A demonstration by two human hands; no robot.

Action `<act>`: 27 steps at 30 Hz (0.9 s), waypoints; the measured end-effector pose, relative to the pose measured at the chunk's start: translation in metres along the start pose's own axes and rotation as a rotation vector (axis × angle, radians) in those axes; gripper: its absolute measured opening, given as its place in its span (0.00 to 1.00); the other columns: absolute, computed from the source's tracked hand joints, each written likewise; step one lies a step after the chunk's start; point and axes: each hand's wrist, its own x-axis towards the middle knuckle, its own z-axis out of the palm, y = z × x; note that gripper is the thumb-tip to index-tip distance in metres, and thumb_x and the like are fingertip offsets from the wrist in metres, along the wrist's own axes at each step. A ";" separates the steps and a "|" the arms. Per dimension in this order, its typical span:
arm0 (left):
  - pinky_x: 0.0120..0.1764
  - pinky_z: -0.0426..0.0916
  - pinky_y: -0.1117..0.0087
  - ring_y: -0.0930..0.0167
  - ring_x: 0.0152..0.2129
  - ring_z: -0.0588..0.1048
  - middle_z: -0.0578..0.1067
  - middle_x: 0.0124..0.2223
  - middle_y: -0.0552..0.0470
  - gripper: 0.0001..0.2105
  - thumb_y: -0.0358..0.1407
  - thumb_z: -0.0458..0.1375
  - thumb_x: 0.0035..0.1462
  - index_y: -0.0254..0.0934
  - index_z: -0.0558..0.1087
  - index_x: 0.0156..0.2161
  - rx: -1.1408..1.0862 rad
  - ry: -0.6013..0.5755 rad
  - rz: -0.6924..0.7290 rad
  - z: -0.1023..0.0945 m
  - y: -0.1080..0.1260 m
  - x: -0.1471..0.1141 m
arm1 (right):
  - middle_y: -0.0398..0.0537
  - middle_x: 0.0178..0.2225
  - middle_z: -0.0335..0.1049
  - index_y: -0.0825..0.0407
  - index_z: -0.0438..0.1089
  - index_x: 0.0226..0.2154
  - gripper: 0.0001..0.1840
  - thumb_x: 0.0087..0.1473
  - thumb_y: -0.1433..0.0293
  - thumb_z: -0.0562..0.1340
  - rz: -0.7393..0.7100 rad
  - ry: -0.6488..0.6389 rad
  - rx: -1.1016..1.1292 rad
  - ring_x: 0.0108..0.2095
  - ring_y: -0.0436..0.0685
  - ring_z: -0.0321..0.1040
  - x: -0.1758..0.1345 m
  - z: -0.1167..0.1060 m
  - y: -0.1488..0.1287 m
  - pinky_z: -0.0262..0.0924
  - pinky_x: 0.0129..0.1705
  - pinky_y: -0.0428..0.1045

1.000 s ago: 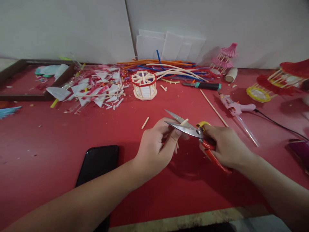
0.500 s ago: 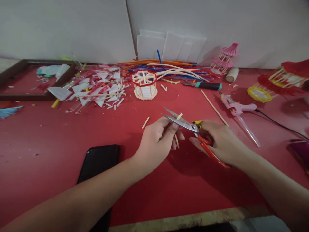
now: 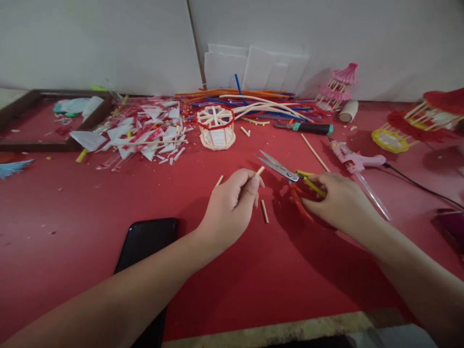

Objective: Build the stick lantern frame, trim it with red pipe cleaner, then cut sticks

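Observation:
Between thumb and fingers, my left hand [image 3: 232, 198] pinches a short pale wooden stick [image 3: 260, 170], its end poking up past the fingertips. My right hand [image 3: 339, 200] is closed on the scissors [image 3: 281, 169], which have red and yellow handles; their blades point up and left, slightly apart, away from the stick. A cut stick piece [image 3: 265, 211] lies on the red table just below my left fingers. Another piece [image 3: 219, 181] is partly hidden behind that hand. Farther back stands a small round stick frame [image 3: 216, 128] with a red top rim.
A black phone [image 3: 150, 237] lies under my left forearm. To the right are a pink glue gun [image 3: 357, 158] with a cord, a utility knife [image 3: 308, 128] and a long stick [image 3: 314, 151]. Scraps [image 3: 145, 130] and colored pipe-like strands [image 3: 246, 99] lie along the back wall.
The scissors have come away from the stick toward the right and up, off my left hand. The left hand has lowered slightly, still pinching the stick.

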 end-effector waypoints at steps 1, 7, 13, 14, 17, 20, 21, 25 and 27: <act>0.26 0.59 0.74 0.77 0.19 0.65 0.66 0.24 0.58 0.12 0.39 0.46 0.69 0.37 0.66 0.35 0.110 -0.026 0.044 0.000 0.000 -0.001 | 0.56 0.38 0.75 0.54 0.73 0.42 0.23 0.49 0.54 0.66 -0.024 0.002 0.001 0.36 0.64 0.72 -0.001 0.002 0.001 0.64 0.34 0.55; 0.27 0.58 0.72 0.70 0.27 0.72 0.73 0.29 0.53 0.11 0.34 0.44 0.67 0.37 0.66 0.35 0.566 -0.221 0.215 0.005 0.000 -0.005 | 0.57 0.45 0.74 0.55 0.71 0.45 0.14 0.60 0.66 0.58 -0.409 0.186 0.092 0.47 0.63 0.71 -0.011 -0.004 -0.012 0.65 0.49 0.58; 0.26 0.64 0.70 0.64 0.27 0.74 0.76 0.32 0.45 0.09 0.29 0.45 0.61 0.36 0.68 0.39 0.870 -0.326 0.274 0.010 0.003 -0.009 | 0.54 0.40 0.76 0.54 0.70 0.48 0.15 0.65 0.72 0.51 -0.691 0.152 0.113 0.40 0.58 0.72 -0.020 -0.002 -0.028 0.68 0.44 0.56; 0.26 0.65 0.69 0.64 0.27 0.74 0.75 0.31 0.45 0.10 0.28 0.45 0.60 0.35 0.68 0.40 0.890 -0.328 0.286 0.010 0.003 -0.009 | 0.54 0.38 0.76 0.55 0.71 0.47 0.16 0.65 0.73 0.50 -0.722 0.155 0.093 0.39 0.58 0.72 -0.020 0.000 -0.028 0.68 0.44 0.56; 0.25 0.66 0.68 0.63 0.25 0.74 0.74 0.28 0.46 0.10 0.28 0.46 0.59 0.35 0.68 0.39 0.927 -0.336 0.303 0.013 0.002 -0.010 | 0.55 0.36 0.74 0.57 0.71 0.43 0.17 0.63 0.77 0.48 -0.769 0.157 0.008 0.37 0.59 0.69 -0.020 0.005 -0.030 0.66 0.42 0.55; 0.25 0.67 0.67 0.63 0.23 0.73 0.72 0.25 0.47 0.09 0.26 0.47 0.57 0.33 0.69 0.38 0.918 -0.349 0.329 0.016 0.000 -0.010 | 0.54 0.32 0.70 0.56 0.70 0.36 0.16 0.59 0.79 0.48 -0.740 0.098 -0.106 0.32 0.59 0.64 -0.021 0.007 -0.034 0.62 0.37 0.54; 0.25 0.67 0.67 0.63 0.22 0.73 0.72 0.25 0.47 0.09 0.25 0.47 0.56 0.33 0.69 0.37 0.911 -0.351 0.334 0.017 0.000 -0.011 | 0.53 0.31 0.69 0.55 0.69 0.34 0.15 0.58 0.80 0.49 -0.732 0.088 -0.142 0.31 0.59 0.63 -0.021 0.007 -0.035 0.61 0.36 0.54; 0.25 0.67 0.68 0.64 0.22 0.73 0.71 0.24 0.47 0.09 0.24 0.47 0.54 0.34 0.69 0.36 0.905 -0.321 0.317 0.020 0.001 -0.011 | 0.53 0.29 0.67 0.53 0.66 0.30 0.13 0.55 0.80 0.50 -0.725 0.089 -0.221 0.30 0.59 0.60 -0.021 0.007 -0.039 0.55 0.34 0.52; 0.25 0.66 0.68 0.64 0.22 0.73 0.71 0.24 0.47 0.08 0.25 0.48 0.55 0.34 0.69 0.35 0.906 -0.299 0.308 0.020 0.003 -0.011 | 0.52 0.29 0.67 0.52 0.65 0.29 0.12 0.54 0.81 0.50 -0.696 0.095 -0.213 0.30 0.59 0.60 -0.020 0.008 -0.039 0.53 0.34 0.52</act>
